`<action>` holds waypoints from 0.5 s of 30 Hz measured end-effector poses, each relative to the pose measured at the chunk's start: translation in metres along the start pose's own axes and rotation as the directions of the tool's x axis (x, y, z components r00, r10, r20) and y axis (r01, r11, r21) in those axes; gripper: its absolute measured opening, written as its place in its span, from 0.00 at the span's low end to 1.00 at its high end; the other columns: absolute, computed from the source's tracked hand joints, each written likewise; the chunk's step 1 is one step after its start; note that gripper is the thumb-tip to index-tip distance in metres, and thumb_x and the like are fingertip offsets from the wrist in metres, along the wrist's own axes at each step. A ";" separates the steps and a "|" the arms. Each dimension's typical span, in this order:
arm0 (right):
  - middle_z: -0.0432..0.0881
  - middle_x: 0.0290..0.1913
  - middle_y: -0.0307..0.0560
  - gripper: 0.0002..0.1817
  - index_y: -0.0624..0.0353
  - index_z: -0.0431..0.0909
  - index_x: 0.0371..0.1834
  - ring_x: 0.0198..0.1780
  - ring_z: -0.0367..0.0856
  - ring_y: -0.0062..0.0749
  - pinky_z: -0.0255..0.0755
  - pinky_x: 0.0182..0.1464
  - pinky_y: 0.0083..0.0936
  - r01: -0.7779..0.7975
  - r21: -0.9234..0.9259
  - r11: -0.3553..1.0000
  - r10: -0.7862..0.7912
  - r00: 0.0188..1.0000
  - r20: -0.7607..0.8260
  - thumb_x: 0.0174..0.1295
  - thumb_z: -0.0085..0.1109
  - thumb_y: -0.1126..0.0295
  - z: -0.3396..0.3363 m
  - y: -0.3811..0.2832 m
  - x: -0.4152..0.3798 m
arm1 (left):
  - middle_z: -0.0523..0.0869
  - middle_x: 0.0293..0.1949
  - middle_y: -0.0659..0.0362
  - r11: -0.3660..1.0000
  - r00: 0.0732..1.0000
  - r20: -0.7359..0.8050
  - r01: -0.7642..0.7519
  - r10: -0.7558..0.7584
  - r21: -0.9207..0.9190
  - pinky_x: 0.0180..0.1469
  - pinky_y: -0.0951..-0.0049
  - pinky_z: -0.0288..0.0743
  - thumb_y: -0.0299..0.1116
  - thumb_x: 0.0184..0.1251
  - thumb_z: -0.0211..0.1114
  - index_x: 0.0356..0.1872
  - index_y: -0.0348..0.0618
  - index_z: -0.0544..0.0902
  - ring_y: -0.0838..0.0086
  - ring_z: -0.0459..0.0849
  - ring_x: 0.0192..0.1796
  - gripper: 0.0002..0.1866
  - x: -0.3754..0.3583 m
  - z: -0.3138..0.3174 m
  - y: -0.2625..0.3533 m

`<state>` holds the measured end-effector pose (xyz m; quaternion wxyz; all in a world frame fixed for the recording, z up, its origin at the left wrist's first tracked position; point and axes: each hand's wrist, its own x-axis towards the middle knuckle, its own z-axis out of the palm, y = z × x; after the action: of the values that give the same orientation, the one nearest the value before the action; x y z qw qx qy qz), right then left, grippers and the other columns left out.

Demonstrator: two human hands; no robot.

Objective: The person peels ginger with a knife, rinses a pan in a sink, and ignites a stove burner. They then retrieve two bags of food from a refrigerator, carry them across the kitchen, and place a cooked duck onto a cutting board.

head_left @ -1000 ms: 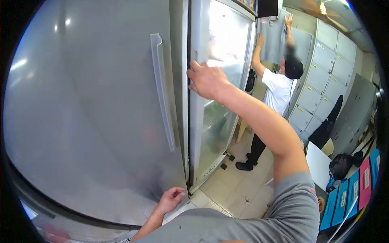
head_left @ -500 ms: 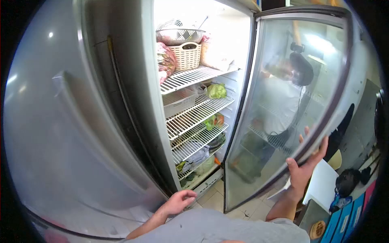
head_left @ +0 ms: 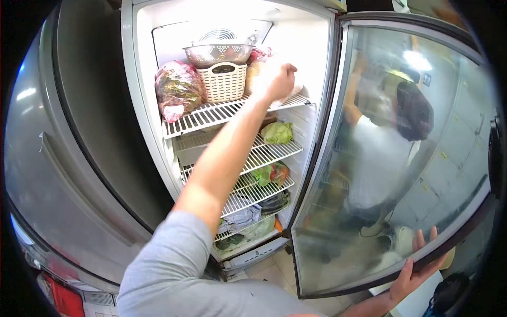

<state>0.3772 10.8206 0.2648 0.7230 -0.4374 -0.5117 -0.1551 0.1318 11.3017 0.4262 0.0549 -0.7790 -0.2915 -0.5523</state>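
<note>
My left hand [head_left: 280, 83] reaches into the lit fridge at the top shelf, in front of a plastic bag [head_left: 257, 71] with pale and reddish contents. Its fingers curl away from view, and whether they touch the bag cannot be made out. My right hand [head_left: 414, 274] grips the lower outer edge of the glass fridge door [head_left: 364, 174], fingertips showing through the pane. Left of the bag stands a cream woven basket [head_left: 223, 84] with a metal colander [head_left: 217, 54] on it. A bagged bundle of reddish-green leaves [head_left: 178, 90] lies farther left.
On lower wire shelves are a green lettuce [head_left: 277, 133], bagged vegetables [head_left: 272, 173] and a white plastic bin [head_left: 191, 153] partly behind my arm. A steel cabinet [head_left: 58, 174] fills the left side. The glass reflects a person. A white surface [head_left: 422, 298] lies beyond the door.
My left hand has risen from beside my body to the top shelf. The door has swung wider with my right hand still on its edge. My view has shifted closer to the fridge.
</note>
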 end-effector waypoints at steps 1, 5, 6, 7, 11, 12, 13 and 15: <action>0.60 0.74 0.69 0.44 0.61 0.43 0.81 0.69 0.72 0.62 0.64 0.71 0.51 0.014 -0.024 1.000 -0.014 1.000 0.013 0.64 0.55 0.68 -0.003 0.004 0.002 | 0.89 0.41 0.45 0.969 0.979 0.189 0.026 -0.075 0.246 0.52 0.61 0.80 0.32 0.70 0.56 0.46 0.35 0.86 0.54 0.88 0.46 0.14 0.030 0.001 -0.008; 0.60 0.72 0.74 0.49 0.60 0.36 0.81 0.65 0.74 0.63 0.71 0.64 0.57 0.035 -0.105 0.994 -0.032 0.999 0.027 0.66 0.60 0.61 -0.008 0.011 0.008 | 0.90 0.40 0.46 0.750 0.787 0.352 0.200 -0.506 0.630 0.48 0.61 0.81 0.37 0.68 0.59 0.44 0.37 0.87 0.55 0.89 0.43 0.15 0.064 0.011 -0.008; 0.61 0.70 0.77 0.55 0.56 0.31 0.82 0.63 0.75 0.63 0.76 0.59 0.62 0.059 -0.105 0.993 -0.056 0.998 0.032 0.66 0.66 0.58 -0.008 0.008 0.011 | 0.89 0.41 0.47 0.728 0.750 0.373 0.204 -0.546 0.655 0.49 0.61 0.81 0.37 0.67 0.60 0.44 0.37 0.87 0.56 0.88 0.45 0.15 0.068 0.020 -0.015; 0.63 0.69 0.77 0.52 0.59 0.35 0.81 0.59 0.78 0.64 0.77 0.61 0.55 0.046 -0.090 0.995 -0.044 0.999 0.017 0.65 0.66 0.60 -0.005 0.006 0.011 | 0.89 0.43 0.47 0.720 0.731 0.400 0.177 -0.553 0.671 0.50 0.60 0.81 0.37 0.65 0.61 0.45 0.38 0.87 0.57 0.88 0.46 0.15 0.071 0.030 -0.021; 0.63 0.68 0.79 0.50 0.63 0.33 0.80 0.58 0.79 0.63 0.77 0.60 0.53 0.065 -0.109 0.992 -0.064 0.998 0.012 0.66 0.61 0.66 -0.001 0.008 0.010 | 0.88 0.48 0.48 0.715 0.705 0.465 0.083 -0.534 0.695 0.53 0.58 0.80 0.37 0.59 0.64 0.46 0.40 0.88 0.61 0.87 0.52 0.17 0.078 0.054 -0.040; 0.63 0.68 0.80 0.50 0.63 0.32 0.80 0.59 0.79 0.61 0.78 0.60 0.51 0.082 -0.119 0.989 -0.079 0.996 0.031 0.66 0.59 0.65 0.000 0.008 0.013 | 0.88 0.50 0.48 0.713 0.719 0.470 0.049 -0.511 0.699 0.54 0.58 0.80 0.37 0.57 0.64 0.47 0.41 0.88 0.62 0.86 0.54 0.18 0.079 0.058 -0.046; 0.63 0.68 0.80 0.50 0.63 0.31 0.80 0.59 0.79 0.61 0.78 0.60 0.52 0.082 -0.180 0.980 -0.070 0.995 0.069 0.66 0.59 0.65 -0.001 0.004 0.014 | 0.87 0.51 0.48 0.713 0.772 0.442 0.021 -0.457 0.701 0.55 0.57 0.80 0.37 0.56 0.65 0.47 0.42 0.88 0.63 0.86 0.55 0.18 0.078 0.061 -0.052; 0.63 0.68 0.80 0.50 0.63 0.30 0.80 0.59 0.79 0.61 0.77 0.60 0.52 0.089 -0.231 0.969 -0.064 0.991 0.113 0.66 0.58 0.64 -0.002 0.002 0.015 | 0.88 0.51 0.47 0.641 0.981 -0.086 0.180 -0.174 0.746 0.57 0.59 0.80 0.37 0.55 0.66 0.46 0.43 0.90 0.58 0.86 0.56 0.18 0.051 0.077 -0.051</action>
<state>0.3862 10.8239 0.2768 0.6316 -0.5075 -0.5435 -0.2193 0.1801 11.3950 0.4301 0.3178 -0.6528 -0.5677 -0.3879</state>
